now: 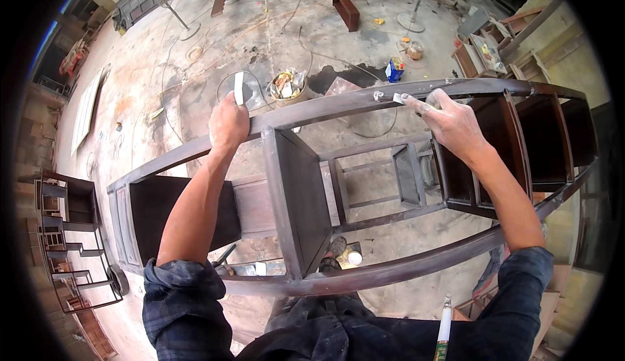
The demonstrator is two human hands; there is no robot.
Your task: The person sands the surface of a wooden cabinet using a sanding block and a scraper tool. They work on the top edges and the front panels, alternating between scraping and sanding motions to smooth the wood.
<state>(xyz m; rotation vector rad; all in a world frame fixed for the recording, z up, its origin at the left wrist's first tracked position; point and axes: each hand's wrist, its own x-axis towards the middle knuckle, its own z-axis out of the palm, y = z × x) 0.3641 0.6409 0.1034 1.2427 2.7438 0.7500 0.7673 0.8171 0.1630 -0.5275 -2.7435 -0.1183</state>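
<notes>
A dark brown wooden cabinet frame (303, 195), with dividers and curved long rails, stretches across in front of me. My left hand (229, 121) is closed round a flat whitish strip (239, 87) that points away from me, and the fist is at the far rail (293, 115). Farther right, my right hand (450, 121) pinches a small pale flat blade (398, 98) against the top of that rail. Whitish smears of filler (378, 96) mark the wood beside the blade. Pale dust covers the right fingers.
Beyond the frame stand a bucket of rubbish (288, 86) and a blue can (394, 70). Hoses (306, 52) trail over the stained concrete floor. Another shelf unit (68, 237) is at the left, and wooden pieces (485, 55) are piled at far right. A cigarette (444, 328) juts in below.
</notes>
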